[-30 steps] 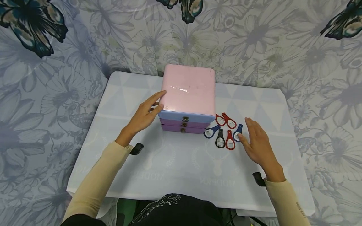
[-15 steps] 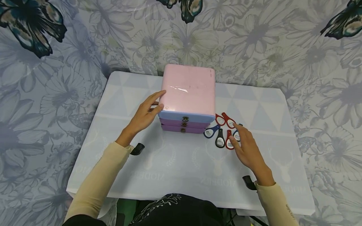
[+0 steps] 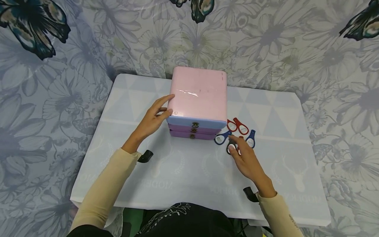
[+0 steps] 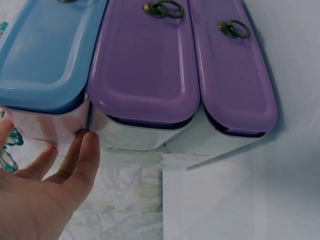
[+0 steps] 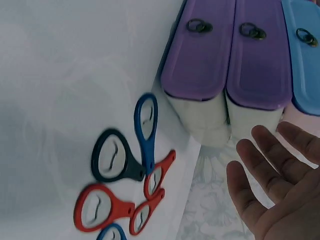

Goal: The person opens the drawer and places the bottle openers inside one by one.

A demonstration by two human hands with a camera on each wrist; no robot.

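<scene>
A three-tier drawer box (image 3: 198, 93) with a pink top stands at the middle of the table, its upper drawer (image 4: 45, 55) blue and the two lower ones purple. My left hand (image 3: 149, 123) rests straight fingertips against the box's left side. To the right of the box lie several small loop-shaped pieces with short handles, in red (image 5: 95, 207), blue (image 5: 146, 125) and black (image 5: 95, 160), each with a pale inside marked by a wavy line. My right hand (image 3: 247, 161), fingers loosely extended, hovers over these pieces, partly covering the black and red ones in the head view.
Each drawer front carries a bronze ring pull (image 4: 167, 9). A pale patterned cloth covers the table (image 3: 142, 184). Behind it hangs a floral wall covering (image 3: 266, 36) with butterfly figures (image 3: 32, 26).
My right hand has moved left across the loop-shaped pieces, from beside the right blue one to over the black and red ones. The left hand has stayed at the box.
</scene>
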